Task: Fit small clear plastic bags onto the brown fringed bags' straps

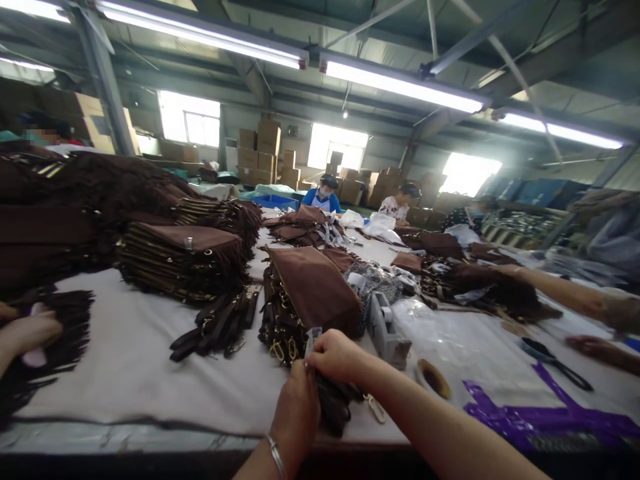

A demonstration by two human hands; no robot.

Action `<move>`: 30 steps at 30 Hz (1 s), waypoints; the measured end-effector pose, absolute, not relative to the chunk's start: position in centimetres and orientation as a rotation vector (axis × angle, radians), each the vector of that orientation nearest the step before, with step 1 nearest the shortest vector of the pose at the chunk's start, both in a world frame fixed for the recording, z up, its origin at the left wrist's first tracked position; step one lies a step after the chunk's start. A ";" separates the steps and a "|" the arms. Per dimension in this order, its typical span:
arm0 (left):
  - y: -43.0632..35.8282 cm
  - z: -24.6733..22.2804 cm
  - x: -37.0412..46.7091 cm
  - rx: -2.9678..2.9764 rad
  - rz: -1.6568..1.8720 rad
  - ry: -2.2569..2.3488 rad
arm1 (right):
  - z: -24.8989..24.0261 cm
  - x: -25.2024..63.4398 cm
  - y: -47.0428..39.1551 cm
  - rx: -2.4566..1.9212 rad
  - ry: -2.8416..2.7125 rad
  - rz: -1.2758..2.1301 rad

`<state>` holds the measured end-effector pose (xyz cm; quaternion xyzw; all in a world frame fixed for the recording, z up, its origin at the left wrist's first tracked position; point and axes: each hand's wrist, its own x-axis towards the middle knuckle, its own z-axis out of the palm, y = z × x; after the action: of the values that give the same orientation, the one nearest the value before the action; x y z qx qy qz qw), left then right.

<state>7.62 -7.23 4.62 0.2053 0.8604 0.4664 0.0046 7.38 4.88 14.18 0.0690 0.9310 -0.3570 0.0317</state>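
Right hand point(336, 357) pinched clear plastic point(313, 337), left hand point(296, 405) together with it, grip unclear; bag stack point(320, 283) just beyond risked toppling if bumped.

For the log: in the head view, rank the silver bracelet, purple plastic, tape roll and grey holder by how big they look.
Largest to smallest:
1. Purple plastic
2. Grey holder
3. Tape roll
4. Silver bracelet

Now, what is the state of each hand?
Left hand: closed; what it holds cannot be told.
Right hand: closed, seemingly pinching a small clear piece.
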 end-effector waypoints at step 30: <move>-8.6 6.3 7.3 0.702 1.792 2.569 | 11.6 10.0 5.5 0.584 2.374 -1.677</move>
<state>7.34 -8.56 6.27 0.2185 0.7999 0.5579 -0.0343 9.96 5.50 11.62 0.1962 0.7976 -0.5634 0.0884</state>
